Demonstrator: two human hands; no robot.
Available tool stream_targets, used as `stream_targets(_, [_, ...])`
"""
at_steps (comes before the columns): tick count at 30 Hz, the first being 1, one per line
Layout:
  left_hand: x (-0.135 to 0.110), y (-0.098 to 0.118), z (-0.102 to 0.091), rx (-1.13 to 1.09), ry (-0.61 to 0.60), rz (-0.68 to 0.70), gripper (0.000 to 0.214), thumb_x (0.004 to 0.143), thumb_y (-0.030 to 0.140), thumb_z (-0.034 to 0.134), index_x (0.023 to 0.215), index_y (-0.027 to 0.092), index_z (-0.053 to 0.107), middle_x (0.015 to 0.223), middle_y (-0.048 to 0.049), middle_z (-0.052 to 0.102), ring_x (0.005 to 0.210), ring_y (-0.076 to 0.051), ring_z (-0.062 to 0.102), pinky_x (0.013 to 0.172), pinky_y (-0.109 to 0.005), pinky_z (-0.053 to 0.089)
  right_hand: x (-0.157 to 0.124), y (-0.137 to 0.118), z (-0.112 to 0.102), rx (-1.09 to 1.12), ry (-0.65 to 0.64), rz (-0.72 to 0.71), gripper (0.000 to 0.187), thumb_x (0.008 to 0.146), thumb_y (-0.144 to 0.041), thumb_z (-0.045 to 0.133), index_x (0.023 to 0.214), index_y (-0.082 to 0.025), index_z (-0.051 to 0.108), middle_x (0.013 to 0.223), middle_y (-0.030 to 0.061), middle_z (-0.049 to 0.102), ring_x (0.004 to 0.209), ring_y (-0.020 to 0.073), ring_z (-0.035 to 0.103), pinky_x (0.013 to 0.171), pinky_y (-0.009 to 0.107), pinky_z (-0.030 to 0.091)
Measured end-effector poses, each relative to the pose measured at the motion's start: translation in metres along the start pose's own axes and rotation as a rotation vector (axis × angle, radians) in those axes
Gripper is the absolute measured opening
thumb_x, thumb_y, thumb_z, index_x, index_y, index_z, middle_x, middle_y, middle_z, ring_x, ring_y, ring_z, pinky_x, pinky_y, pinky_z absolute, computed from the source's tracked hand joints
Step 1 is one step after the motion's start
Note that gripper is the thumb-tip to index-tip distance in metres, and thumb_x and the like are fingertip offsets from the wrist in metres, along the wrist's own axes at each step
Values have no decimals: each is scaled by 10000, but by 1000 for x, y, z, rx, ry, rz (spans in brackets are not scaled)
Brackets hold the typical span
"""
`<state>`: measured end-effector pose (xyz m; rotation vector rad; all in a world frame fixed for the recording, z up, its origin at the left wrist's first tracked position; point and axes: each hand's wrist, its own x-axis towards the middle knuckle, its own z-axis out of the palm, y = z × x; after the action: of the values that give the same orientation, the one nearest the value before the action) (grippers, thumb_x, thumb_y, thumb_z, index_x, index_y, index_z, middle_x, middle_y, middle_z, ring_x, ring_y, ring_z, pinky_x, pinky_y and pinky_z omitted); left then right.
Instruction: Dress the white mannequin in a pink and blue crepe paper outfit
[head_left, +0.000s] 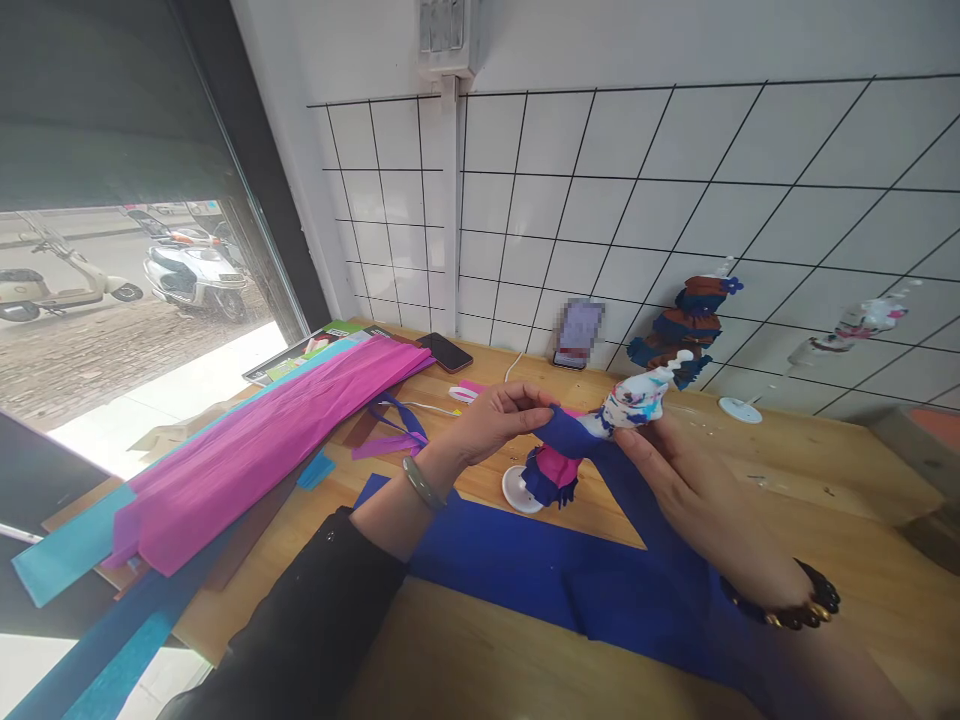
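Observation:
A small white dress form (634,398) with paint-like spots on its bust leans to the right above the table. Pink and blue ruffled paper (556,472) covers its lower part, down to a round white base (519,490). My left hand (504,420) pinches the end of a dark blue crepe paper strip (566,432) against the waist. My right hand (675,470) is closed around the right side of the form, thumb in front at the strip; its other fingers are partly hidden behind. The strip's long tail runs down under my right forearm and across the table.
Pink crepe paper sheets (277,440) lie over turquoise ones at the left. A black phone (448,352) is behind them; another phone (579,335) leans on the tiled wall. A brown-and-blue dressed form (686,330) and a bare-based one (851,330) stand at the back right.

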<state>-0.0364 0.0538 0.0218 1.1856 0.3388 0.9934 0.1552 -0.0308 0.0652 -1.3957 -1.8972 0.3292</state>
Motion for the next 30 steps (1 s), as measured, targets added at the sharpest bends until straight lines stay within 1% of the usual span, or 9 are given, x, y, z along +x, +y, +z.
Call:
stream_targets(4, [-1, 2, 0, -30, -25, 10, 239, 661, 233, 758, 864, 153, 661, 758, 9, 613, 689, -69, 558, 694, -228, 410, 1, -2, 1, 21, 26, -30, 265, 903, -437, 403, 956, -220, 544, 863, 56, 631, 772, 194, 586, 631, 294, 469])
stream_targets(8, [-1, 2, -1, -25, -8, -1, 251, 657, 243, 760, 867, 150, 658, 784, 1, 614, 713, -78, 564, 713, -239, 415, 2, -3, 1, 41, 25, -18, 288, 901, -448, 397, 977, -212, 544, 869, 59, 633, 795, 196, 592, 652, 293, 473])
stream_targets(13, [2, -2, 0, 72, 24, 22, 276, 690, 271, 732, 919, 143, 643, 775, -11, 617, 711, -83, 563, 708, -244, 427, 1, -6, 3, 52, 33, -7, 287, 900, -446, 408, 999, -217, 550, 905, 60, 646, 844, 208, 603, 678, 301, 478])
stream_targets(17, [2, -4, 4, 132, 58, 62, 286, 712, 275, 710, 957, 149, 629, 757, 0, 605, 707, -78, 559, 698, -234, 434, 0, -5, 4, 79, 29, -13, 265, 906, -421, 416, 1008, -219, 554, 933, 62, 646, 857, 205, 603, 698, 301, 485])
stream_targets(21, [2, -4, 10, 152, 106, 117, 276, 716, 276, 701, 952, 155, 625, 751, 10, 578, 706, -78, 555, 680, -223, 442, 0, -5, 5, 93, 23, -6, 280, 906, -426, 418, 1031, -215, 553, 962, 60, 649, 867, 199, 605, 725, 302, 490])
stream_targets(25, [3, -6, 15, 166, 135, 152, 289, 708, 297, 705, 945, 154, 623, 727, 9, 570, 696, -82, 553, 672, -224, 448, 0, -7, 6, 99, 18, -18, 288, 903, -432, 416, 1035, -219, 558, 948, 65, 658, 841, 209, 616, 705, 316, 497])
stream_targets(30, [4, -13, 21, 197, 148, 186, 285, 717, 326, 693, 928, 149, 618, 721, 5, 571, 678, -80, 542, 641, -217, 433, -1, -11, 6, 81, 27, -22, 278, 899, -429, 419, 1012, -219, 562, 920, 64, 661, 842, 216, 619, 681, 311, 499])
